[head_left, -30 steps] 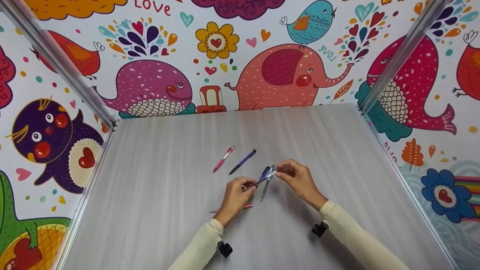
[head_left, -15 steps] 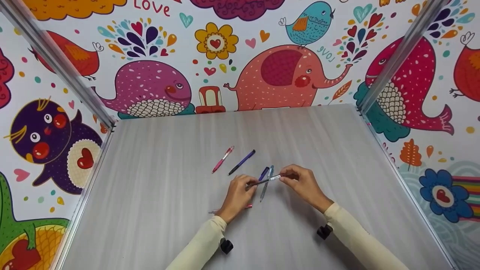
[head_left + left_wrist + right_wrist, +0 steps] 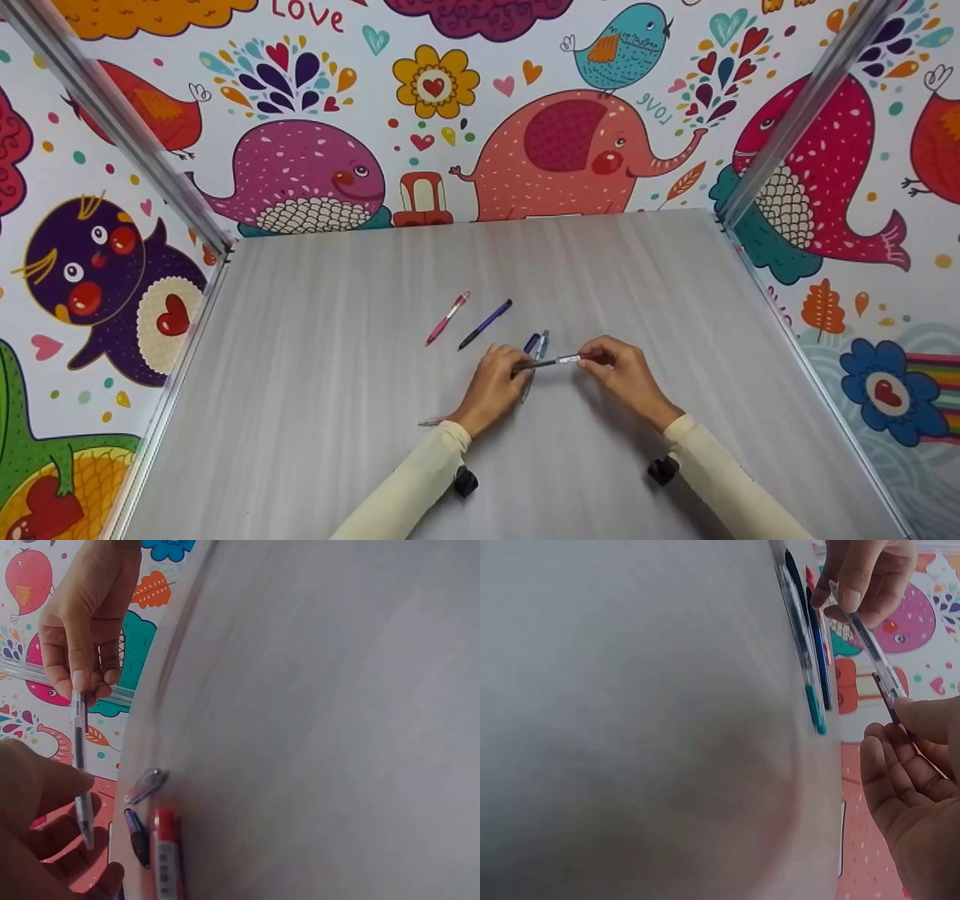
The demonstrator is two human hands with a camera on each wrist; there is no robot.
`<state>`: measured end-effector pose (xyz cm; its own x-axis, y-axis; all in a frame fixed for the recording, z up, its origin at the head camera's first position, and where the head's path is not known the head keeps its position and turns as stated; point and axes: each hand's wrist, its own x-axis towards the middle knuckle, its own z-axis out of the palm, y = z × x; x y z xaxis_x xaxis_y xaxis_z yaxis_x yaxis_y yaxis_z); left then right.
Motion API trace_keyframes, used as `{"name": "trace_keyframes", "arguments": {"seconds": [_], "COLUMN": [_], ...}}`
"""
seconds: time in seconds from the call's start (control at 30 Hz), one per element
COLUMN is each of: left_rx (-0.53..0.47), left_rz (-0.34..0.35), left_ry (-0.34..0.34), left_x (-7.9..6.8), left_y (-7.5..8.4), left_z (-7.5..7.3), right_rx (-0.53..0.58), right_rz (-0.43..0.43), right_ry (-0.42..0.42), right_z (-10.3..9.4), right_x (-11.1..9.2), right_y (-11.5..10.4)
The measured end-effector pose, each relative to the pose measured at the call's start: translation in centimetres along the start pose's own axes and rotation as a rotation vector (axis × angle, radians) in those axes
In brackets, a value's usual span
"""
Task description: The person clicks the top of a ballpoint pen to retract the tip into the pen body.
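Note:
Both hands hold one clear-barrelled pen (image 3: 551,362) with a dark refill, raised above the table and lying nearly level. My left hand (image 3: 491,382) pinches its pointed end between thumb and fingers. At the clip end, my right hand (image 3: 622,371) pinches it with thumb and fingertips. In the right wrist view the see-through barrel (image 3: 874,649) and its dark clip show between the hands. Just behind the left fingers lie a blue-capped pen (image 3: 532,342) and a clear pen with a teal end (image 3: 543,346), both partly hidden.
Farther back lie a pink pen (image 3: 448,319) and a blue-violet pen (image 3: 485,324), roughly side by side. Another pen (image 3: 433,422) sticks out from under the left wrist, mostly covered. Printed panels (image 3: 315,180) with metal corner posts enclose the grey table (image 3: 315,360).
Both hands have moved to the right with the pen between them, and it has turned closer to level. The left wrist now covers more of the pen beneath it.

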<state>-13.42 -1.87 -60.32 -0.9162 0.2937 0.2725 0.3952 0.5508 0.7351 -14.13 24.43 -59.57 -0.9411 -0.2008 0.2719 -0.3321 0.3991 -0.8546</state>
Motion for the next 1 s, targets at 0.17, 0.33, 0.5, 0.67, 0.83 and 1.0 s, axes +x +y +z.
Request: {"name": "trace_keyframes", "arguments": {"seconds": [0.17, 0.33, 0.5, 0.67, 0.83, 1.0], "left_rx": [0.044, 0.096, 0.096, 0.107, 0.149, 0.190], "left_rz": [0.029, 0.083, 0.104, 0.167, 0.223, 0.212], "left_ry": [-0.016, -0.015, -0.012, 0.014, 0.022, -0.011], "left_x": [0.3, 0.8, 1.2, 1.6, 2.0, 2.5], "left_y": [0.1, 0.2, 0.1, -0.4, -0.6, -0.3], "left_z": [0.7, 1.5, 2.2, 3.3, 3.8, 3.9], "right_rx": [0.003, 0.002, -0.005, -0.045, -0.062, -0.079], "right_rz": [0.017, 0.047, 0.045, 0.066, 0.126, 0.134], "right_ry": [0.022, 0.042, 0.063, 0.076, 0.072, 0.069], "right_z": [-0.7, -1.2, -1.5, -2.0, -2.3, -2.5], "right_x": [-0.4, -0.9, -1.2, -1.4, -1.8, -2.1], "right_y": [0.8, 1.3, 1.6, 2.1, 2.6, 3.0]}}
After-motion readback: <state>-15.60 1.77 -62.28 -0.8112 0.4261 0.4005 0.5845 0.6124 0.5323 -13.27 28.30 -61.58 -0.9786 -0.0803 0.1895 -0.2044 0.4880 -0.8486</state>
